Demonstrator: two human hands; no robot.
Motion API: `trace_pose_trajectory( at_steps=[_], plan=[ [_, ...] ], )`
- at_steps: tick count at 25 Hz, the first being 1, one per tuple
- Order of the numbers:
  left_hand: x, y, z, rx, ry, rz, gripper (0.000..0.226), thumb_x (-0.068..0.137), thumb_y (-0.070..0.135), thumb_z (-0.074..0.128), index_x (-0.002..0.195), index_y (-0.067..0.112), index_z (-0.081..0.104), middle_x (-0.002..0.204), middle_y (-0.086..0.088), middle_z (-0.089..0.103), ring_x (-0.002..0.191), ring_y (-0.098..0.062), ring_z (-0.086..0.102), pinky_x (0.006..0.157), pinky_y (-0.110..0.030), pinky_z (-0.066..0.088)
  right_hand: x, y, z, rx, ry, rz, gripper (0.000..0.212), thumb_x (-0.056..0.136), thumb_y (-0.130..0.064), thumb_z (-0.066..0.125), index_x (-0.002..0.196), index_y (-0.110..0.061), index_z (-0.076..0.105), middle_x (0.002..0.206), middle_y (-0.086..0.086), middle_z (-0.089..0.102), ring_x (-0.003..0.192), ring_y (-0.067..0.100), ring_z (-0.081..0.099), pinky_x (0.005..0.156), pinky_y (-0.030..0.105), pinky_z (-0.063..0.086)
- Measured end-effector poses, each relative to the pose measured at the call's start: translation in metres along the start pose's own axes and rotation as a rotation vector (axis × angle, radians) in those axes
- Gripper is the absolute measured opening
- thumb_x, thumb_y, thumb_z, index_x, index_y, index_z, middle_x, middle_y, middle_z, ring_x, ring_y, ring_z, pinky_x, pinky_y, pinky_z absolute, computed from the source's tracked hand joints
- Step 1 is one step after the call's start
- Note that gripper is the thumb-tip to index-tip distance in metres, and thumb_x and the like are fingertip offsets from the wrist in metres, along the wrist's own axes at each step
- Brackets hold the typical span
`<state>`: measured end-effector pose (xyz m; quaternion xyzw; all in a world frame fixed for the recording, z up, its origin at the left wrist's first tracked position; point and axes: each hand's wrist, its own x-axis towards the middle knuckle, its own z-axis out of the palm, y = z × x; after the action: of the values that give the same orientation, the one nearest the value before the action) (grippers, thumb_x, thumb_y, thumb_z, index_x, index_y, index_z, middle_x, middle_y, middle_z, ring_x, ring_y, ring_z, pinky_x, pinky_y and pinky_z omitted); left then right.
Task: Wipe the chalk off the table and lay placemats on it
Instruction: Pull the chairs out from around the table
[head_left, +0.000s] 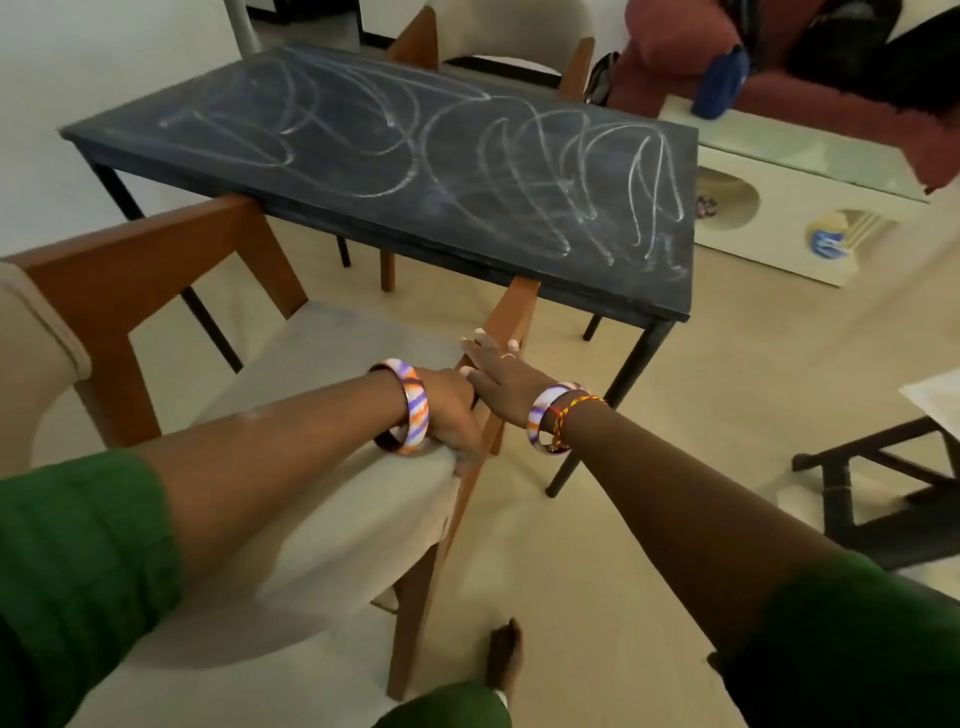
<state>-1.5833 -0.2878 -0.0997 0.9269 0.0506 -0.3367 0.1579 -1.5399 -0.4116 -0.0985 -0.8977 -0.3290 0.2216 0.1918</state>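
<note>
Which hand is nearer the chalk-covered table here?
Right. The right hand lies on the wooden arm of the near chair, just below the table edge. The left hand grips the chair further back, at the seat cushion edge.

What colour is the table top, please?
The table top is dark grey-black, covered with white chalk scribbles; head view.

Black table (363, 171) with white chalk loops (395, 130); green sleeves (78, 561)
</note>
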Motion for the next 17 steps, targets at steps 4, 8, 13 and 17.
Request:
trace_pose_trajectory(
  at_steps=[4,8,13,17],
  plan=[
    [0.023,0.042,-0.031,0.201,0.265,0.057,0.038,0.077,0.035,0.066,0.109,0.015,0.058,0.117,-0.006,0.058,0.091,-0.023,0.061,0.075,-0.033,0.053,-0.029,0.038,-0.058,-0.032,-0.017,-0.052,0.04,0.098,-0.025,0.044,0.137,-0.016,0.047,0.137,0.005,0.052,0.121,0.023,0.05,0.096,0.029,0.038],
    [0.047,0.141,-0.057,0.171,0.237,0.292,0.034,0.089,0.029,0.056,0.119,0.012,0.054,0.098,-0.001,0.057,0.09,-0.019,0.057,0.081,-0.028,0.049,-0.045,0.106,-0.117,-0.196,-0.007,0.082,0.03,0.098,-0.027,0.043,0.106,-0.01,0.067,0.096,0.006,0.065,0.089,0.025,0.059,0.074,0.03,0.043],
    [0.105,0.252,-0.066,0.22,0.111,0.482,0.037,0.09,0.026,0.056,0.125,0.012,0.053,0.121,-0.008,0.059,0.106,-0.023,0.057,0.088,-0.029,0.045,-0.08,0.201,-0.163,-0.201,0.054,0.298,0.033,0.097,-0.028,0.045,0.108,-0.007,0.068,0.105,0.011,0.068,0.092,0.029,0.062,0.081,0.037,0.051],
    [0.147,0.35,-0.063,0.316,0.028,0.632,0.043,0.091,0.025,0.056,0.13,0.01,0.05,0.126,-0.007,0.057,0.112,-0.023,0.055,0.095,-0.031,0.045,-0.131,0.282,-0.19,-0.1,0.11,0.471,0.031,0.097,-0.029,0.046,0.117,-0.016,0.066,0.115,0.008,0.066,0.102,0.026,0.061,0.09,0.037,0.049]
  ],
)
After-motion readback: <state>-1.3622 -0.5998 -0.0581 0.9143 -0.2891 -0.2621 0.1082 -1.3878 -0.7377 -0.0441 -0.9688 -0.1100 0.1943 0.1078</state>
